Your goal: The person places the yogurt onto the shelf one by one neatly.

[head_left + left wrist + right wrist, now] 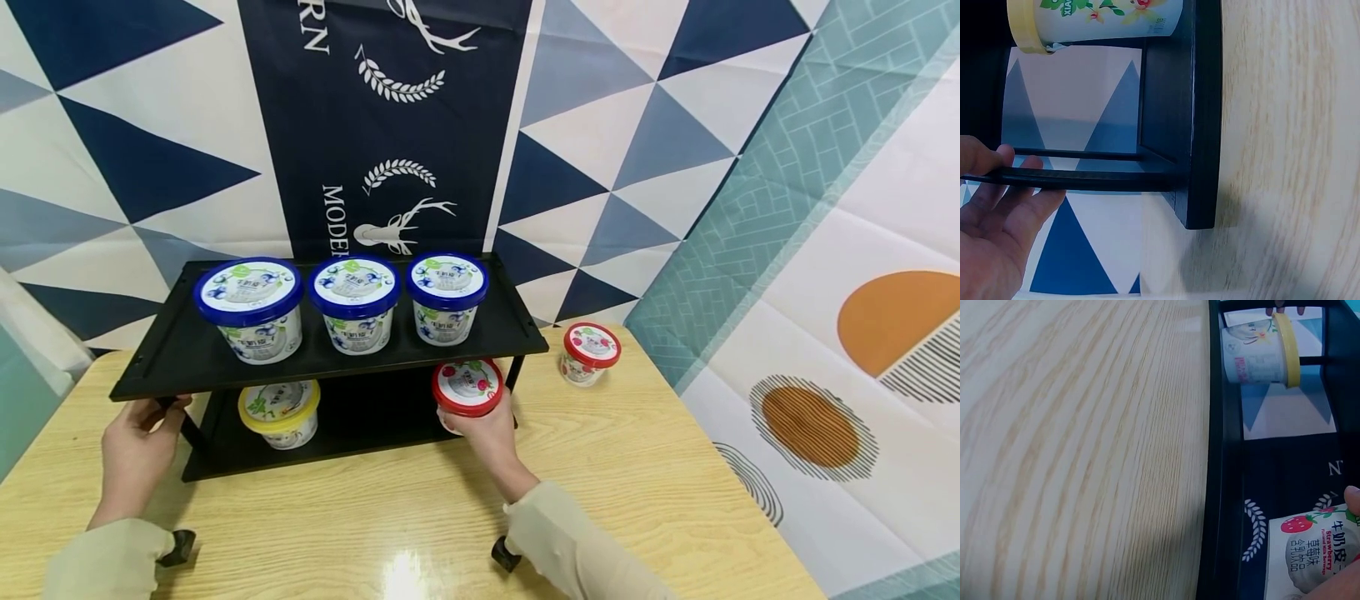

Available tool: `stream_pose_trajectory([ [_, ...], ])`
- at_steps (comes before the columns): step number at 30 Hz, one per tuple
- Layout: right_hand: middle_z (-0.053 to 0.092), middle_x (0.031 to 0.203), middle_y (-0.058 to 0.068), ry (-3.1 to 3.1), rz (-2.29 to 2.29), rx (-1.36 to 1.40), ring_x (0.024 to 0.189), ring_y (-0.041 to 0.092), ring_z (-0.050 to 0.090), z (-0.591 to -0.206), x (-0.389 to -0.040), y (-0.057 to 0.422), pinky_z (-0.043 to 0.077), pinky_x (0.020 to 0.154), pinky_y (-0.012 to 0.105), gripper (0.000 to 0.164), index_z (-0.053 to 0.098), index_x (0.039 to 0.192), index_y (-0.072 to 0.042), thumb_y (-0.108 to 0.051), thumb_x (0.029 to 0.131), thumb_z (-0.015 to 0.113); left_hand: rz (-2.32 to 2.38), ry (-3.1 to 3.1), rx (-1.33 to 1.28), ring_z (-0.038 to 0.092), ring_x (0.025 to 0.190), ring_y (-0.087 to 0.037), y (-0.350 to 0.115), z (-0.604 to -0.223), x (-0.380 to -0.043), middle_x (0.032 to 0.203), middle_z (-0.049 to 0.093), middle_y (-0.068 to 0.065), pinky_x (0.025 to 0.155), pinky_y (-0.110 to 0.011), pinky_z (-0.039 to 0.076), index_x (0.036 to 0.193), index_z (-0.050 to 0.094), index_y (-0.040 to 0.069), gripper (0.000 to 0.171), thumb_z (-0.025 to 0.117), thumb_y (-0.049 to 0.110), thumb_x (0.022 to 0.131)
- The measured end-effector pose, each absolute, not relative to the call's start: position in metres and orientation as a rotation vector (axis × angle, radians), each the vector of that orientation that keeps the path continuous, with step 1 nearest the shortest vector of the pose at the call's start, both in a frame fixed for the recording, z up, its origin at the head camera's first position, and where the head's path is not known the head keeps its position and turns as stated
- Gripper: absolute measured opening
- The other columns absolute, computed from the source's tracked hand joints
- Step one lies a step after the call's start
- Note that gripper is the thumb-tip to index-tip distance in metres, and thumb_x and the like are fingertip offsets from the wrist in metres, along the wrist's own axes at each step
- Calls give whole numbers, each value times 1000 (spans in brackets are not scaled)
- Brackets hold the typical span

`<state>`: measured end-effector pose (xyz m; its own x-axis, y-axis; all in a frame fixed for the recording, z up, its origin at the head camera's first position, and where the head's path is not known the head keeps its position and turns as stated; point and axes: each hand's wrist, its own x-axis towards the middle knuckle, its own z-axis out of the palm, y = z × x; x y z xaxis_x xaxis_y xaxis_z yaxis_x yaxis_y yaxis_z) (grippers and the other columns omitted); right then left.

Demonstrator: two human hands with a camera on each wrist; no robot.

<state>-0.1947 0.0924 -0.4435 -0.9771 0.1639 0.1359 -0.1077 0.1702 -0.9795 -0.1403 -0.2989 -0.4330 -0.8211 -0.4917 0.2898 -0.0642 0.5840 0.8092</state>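
Note:
A black two-tier shelf [352, 458] stands on the wooden table. Near its left end, my left hand [137, 446] pinches the front post [1104, 181] between thumb and fingers, as the left wrist view shows. On the lower tier at the right end, my right hand [491, 437] grips a red-lidded strawberry milk cup [468, 385]; its printed side [1310, 547] faces the right wrist camera. A yellow-lidded cup [281, 412] sits toward the left of the lower tier. Three blue-lidded cups [354, 304] stand in a row on the upper tier.
Another red-lidded cup [589, 353] stands on the table [637, 467] to the right of the shelf. Behind the shelf hangs a patterned cloth [420, 125] with triangles and deer heads. More printed cloth [825, 350] lines the right side.

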Motion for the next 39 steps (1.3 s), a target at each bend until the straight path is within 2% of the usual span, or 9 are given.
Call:
stream_pose_trajectory([
  [7, 51, 130, 5, -2244, 1904, -52, 118, 21, 51, -442, -194, 83, 45, 102, 40, 98, 32, 139, -16, -19, 59, 88, -1141, -2349, 419, 38, 79, 26, -300, -432, -138, 80, 42, 40, 67, 4, 34, 108, 57, 2, 21, 48, 17, 96],
  [15, 51, 129, 8, -2288, 1851, -110, 115, 23, 52, -444, -194, 73, 45, 101, 41, 95, 32, 137, -11, -24, 61, 87, -1145, -2339, 409, 39, 79, 25, -299, -432, -139, 80, 43, 40, 68, 4, 34, 107, 58, 2, 20, 49, 16, 95],
  [24, 50, 129, 8, -2280, 1869, -107, 115, 22, 52, -446, -194, 63, 46, 99, 40, 95, 31, 137, -10, -24, 61, 87, -1133, -2332, 414, 52, 89, 15, -297, -431, -139, 81, 43, 40, 70, 5, 35, 108, 59, 3, 20, 50, 16, 95],
  [39, 50, 130, 9, -2237, 1920, -79, 117, 23, 51, -444, -195, 47, 45, 102, 39, 96, 30, 138, -9, -23, 62, 87, -1161, -2321, 413, 41, 80, 24, -297, -430, -137, 80, 43, 40, 68, 4, 35, 107, 58, 1, 20, 48, 14, 95],
])
